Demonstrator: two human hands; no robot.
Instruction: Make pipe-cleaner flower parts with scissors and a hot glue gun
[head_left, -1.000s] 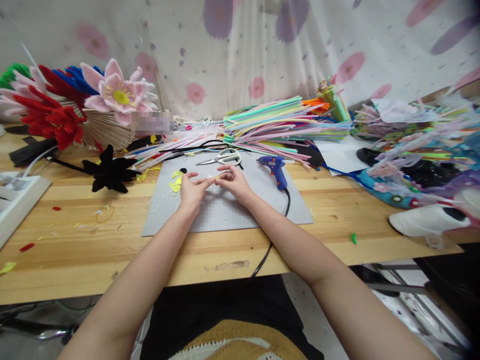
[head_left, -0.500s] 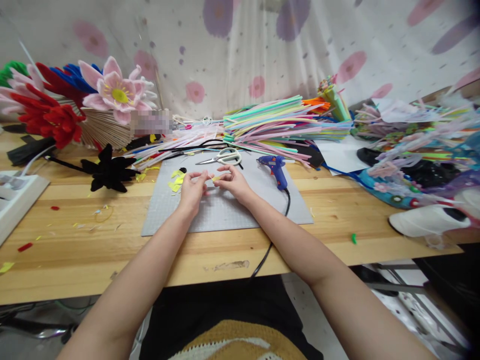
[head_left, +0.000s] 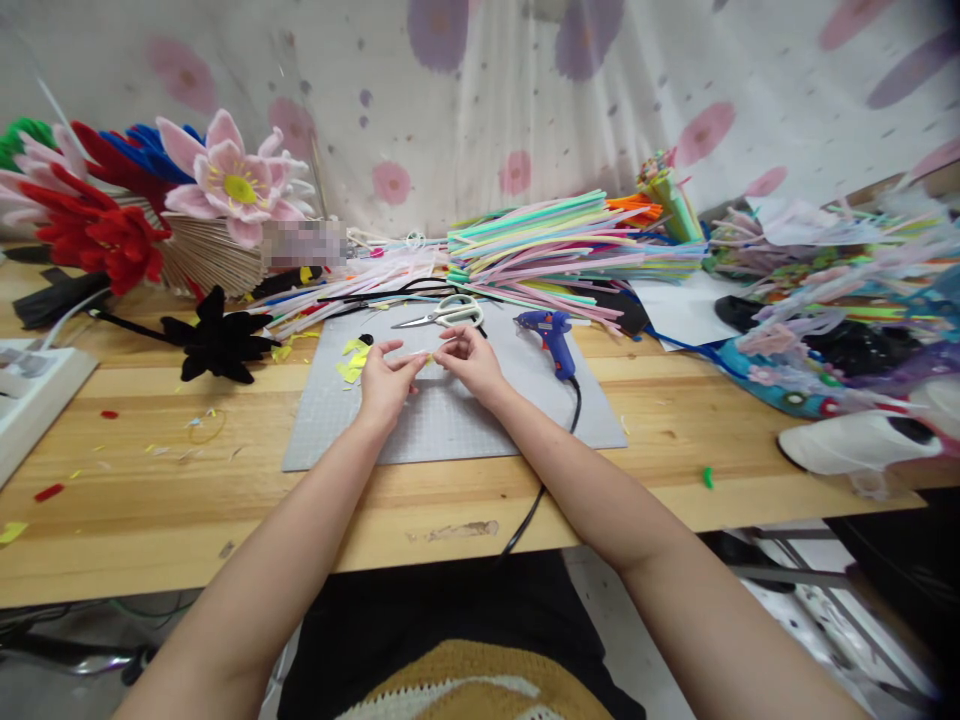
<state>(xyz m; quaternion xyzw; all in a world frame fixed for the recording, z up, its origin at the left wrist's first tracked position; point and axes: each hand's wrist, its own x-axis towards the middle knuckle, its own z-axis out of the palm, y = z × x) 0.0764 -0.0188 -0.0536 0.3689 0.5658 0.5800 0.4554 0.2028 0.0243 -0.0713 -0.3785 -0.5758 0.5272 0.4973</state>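
Over the grey cutting mat (head_left: pixel 450 430), my left hand (head_left: pixel 388 383) and my right hand (head_left: pixel 471 362) meet fingertip to fingertip. Both pinch a tiny yellowish piece (head_left: pixel 430 358), too small and too covered by fingers to name. Just left of my left hand lie yellow scraps (head_left: pixel 351 362) and a small black bit (head_left: pixel 366 339). Behind my right hand rests a pair of scissors (head_left: pixel 442 313) with pale handles. A blue glue gun (head_left: pixel 551 338) lies to the right on the mat, its black cord running toward the table's front edge.
Bundles of coloured pipe cleaners (head_left: pixel 555 245) lie along the back. At left are a black fuzzy flower (head_left: pixel 217 338), a pink flower (head_left: pixel 232 185), red flowers (head_left: pixel 105 235) and a white power strip (head_left: pixel 41 400). A white roll (head_left: pixel 855 440) and a craft pile (head_left: pixel 847 320) occupy the right.
My right hand's fingers have curled in and closed nearer to my left fingertips on the small yellowish piece. My left fingers have shifted slightly. The mat, scissors and glue gun stay put.
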